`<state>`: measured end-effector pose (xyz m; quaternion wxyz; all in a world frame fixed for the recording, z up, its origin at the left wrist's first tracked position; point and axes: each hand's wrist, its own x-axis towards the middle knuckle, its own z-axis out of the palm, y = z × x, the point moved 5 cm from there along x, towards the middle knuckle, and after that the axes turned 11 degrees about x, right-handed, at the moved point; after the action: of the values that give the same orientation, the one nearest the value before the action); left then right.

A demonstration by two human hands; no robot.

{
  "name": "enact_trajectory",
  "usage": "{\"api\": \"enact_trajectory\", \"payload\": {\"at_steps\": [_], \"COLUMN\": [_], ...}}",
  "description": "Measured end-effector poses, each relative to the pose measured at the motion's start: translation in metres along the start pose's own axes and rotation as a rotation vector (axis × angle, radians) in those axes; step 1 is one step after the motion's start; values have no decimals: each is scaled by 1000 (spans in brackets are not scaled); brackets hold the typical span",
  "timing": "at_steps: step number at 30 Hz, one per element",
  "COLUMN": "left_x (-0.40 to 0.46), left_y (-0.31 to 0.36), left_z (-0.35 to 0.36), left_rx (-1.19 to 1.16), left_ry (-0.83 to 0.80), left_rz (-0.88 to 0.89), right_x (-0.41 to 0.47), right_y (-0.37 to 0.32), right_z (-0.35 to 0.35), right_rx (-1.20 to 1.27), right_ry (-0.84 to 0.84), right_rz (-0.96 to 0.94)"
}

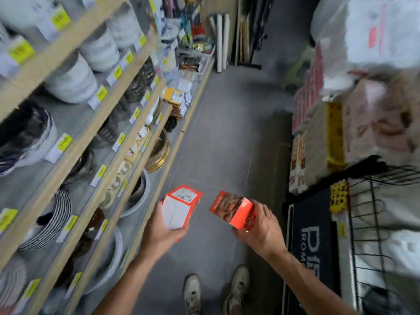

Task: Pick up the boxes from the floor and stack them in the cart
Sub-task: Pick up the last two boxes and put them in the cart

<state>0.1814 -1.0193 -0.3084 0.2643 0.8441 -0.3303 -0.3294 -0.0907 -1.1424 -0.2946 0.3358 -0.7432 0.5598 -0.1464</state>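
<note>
I hold one orange-red box in each hand above the grey floor. My left hand [162, 233] grips a box [181, 206] whose white bottom and barcode label face up. My right hand [261, 226] grips a second box [231, 208] with a food picture on its side, tilted to the left. The two boxes are apart, about a hand's width between them. The black wire cart [375, 223] stands at the right, beyond my right forearm.
Wooden shelves [97, 123] with bowls, plates and yellow price tags line the left side. Stacked packaged goods [318, 142] fill the right. A dark mat [311, 242] with white letters lies beside the cart. My two shoes [216, 292] stand on the grey tiled aisle.
</note>
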Motion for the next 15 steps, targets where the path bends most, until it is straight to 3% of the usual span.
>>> {"api": "enact_trajectory", "payload": {"at_steps": [6, 15], "left_x": [-40, -107], "left_y": [20, 12], "left_z": [-54, -112], "left_rx": [-39, -32], "left_ry": [129, 377], "left_rz": [41, -48], "right_x": [-34, -28], "right_y": [-65, -134], "right_z": [-33, -34], "right_rx": [114, 111], "right_ry": [51, -95], "right_rz": [-21, -200]}}
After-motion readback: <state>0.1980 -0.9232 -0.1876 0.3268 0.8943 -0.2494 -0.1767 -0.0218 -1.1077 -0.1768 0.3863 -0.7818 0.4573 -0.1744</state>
